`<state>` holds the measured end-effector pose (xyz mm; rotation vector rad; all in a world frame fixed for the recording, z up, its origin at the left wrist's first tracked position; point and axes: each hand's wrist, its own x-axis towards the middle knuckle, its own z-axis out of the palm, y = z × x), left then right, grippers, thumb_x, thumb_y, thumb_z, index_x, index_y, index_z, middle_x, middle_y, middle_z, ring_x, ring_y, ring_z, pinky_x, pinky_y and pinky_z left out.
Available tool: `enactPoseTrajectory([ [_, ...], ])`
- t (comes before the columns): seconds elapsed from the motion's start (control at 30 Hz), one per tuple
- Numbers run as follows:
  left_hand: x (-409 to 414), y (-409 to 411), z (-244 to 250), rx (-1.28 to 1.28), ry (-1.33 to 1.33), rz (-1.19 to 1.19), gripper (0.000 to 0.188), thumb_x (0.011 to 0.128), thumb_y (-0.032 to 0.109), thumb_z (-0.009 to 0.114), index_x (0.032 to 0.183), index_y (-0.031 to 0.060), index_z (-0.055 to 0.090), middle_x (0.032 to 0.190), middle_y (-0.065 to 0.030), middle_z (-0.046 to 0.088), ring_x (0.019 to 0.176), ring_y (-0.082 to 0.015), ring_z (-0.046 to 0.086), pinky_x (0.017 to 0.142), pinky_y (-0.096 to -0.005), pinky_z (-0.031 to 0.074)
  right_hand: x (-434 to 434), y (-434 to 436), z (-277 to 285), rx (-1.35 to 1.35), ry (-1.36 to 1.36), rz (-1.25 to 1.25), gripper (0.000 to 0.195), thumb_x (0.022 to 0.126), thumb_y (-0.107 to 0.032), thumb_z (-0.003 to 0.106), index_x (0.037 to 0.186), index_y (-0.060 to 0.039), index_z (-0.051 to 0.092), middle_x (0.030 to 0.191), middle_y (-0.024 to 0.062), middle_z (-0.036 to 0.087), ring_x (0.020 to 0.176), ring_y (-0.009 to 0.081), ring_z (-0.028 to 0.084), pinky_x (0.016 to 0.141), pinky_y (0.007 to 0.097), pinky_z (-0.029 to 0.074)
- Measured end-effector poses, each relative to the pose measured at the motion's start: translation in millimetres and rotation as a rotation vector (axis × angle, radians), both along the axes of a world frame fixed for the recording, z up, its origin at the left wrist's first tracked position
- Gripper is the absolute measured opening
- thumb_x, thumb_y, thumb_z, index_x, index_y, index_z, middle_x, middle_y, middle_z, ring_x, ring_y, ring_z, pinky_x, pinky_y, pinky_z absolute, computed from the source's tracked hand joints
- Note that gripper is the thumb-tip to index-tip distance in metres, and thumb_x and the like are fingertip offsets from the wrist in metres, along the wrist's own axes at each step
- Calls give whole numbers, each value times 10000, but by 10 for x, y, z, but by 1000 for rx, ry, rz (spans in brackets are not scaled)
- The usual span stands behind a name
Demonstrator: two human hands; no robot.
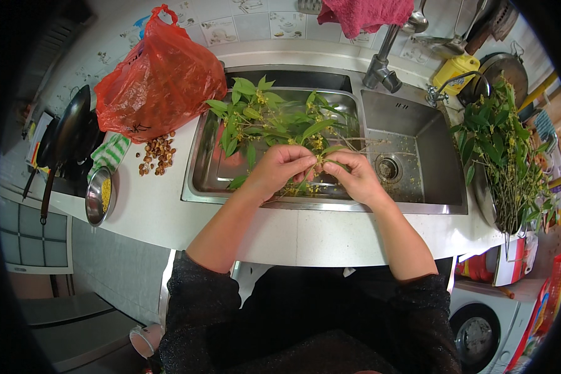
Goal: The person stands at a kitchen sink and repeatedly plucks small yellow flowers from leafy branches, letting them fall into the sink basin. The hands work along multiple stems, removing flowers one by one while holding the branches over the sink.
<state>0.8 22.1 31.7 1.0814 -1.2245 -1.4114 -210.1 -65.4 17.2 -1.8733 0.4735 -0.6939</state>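
Observation:
My left hand point(283, 164) and my right hand point(355, 176) meet above the left part of a double steel sink point(197, 184). Between their thumbs and fingertips they pinch a leafy sprig with small yellow flowers point(319, 160); the fingers hide part of it. Cut green branches point(257, 117) with yellow blossom clusters lie behind my hands, across the left basin. Their bare stems point(392, 150) reach over the divider. Fallen yellow petals dot the right basin point(442, 156) around its drain point(387, 168). At the counter's left edge, a small steel bowl point(93, 201) holds yellow blossoms point(106, 194).
A red plastic bag point(161, 82) stands left of the sink, with brown nuts or seeds point(158, 156) before it. A faucet point(381, 70) rises behind the basins. More flowering branches point(500, 140) fill a metal basin point(484, 196) at right. Woks point(72, 126) stand far left.

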Motion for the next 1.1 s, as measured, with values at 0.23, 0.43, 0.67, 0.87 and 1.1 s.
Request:
enactPoseTrajectory([
  [0.23,-32,16,-4,76,74,-16,220,1013,212,606,955,33,720,786,18,652,713,-59,566,653,-229,429,-10,14,66,-23,3,13,115,956,-107,656,969,-20,730,930,85,683,930,211,603,884,346,469],
  [0.43,-47,-9,-87,116,141,22,209,1015,215,604,938,49,705,799,8,659,721,-53,557,660,-223,420,1,10,45,-29,-34,26,112,952,-103,656,970,-14,722,917,89,668,929,222,594,882,348,462],
  [0.67,-16,-2,-53,-42,91,196,114,989,145,643,942,49,682,783,41,614,709,-28,528,650,-195,404,4,-6,26,-40,-34,33,122,956,-111,656,959,-8,720,859,77,626,866,221,541,833,358,452],
  [0.87,-34,8,59,-202,15,227,100,940,55,696,1038,35,689,757,72,568,700,-11,505,633,-182,395,10,3,32,-75,-68,25,131,956,-126,661,923,-19,728,827,68,614,874,214,545,823,352,450],
  [1.1,-82,26,-2,-232,-150,219,99,941,31,686,1039,23,691,811,66,595,718,-6,503,639,-179,395,14,9,39,-122,-76,31,106,937,-102,676,932,-8,724,839,80,626,866,230,552,818,348,458],
])
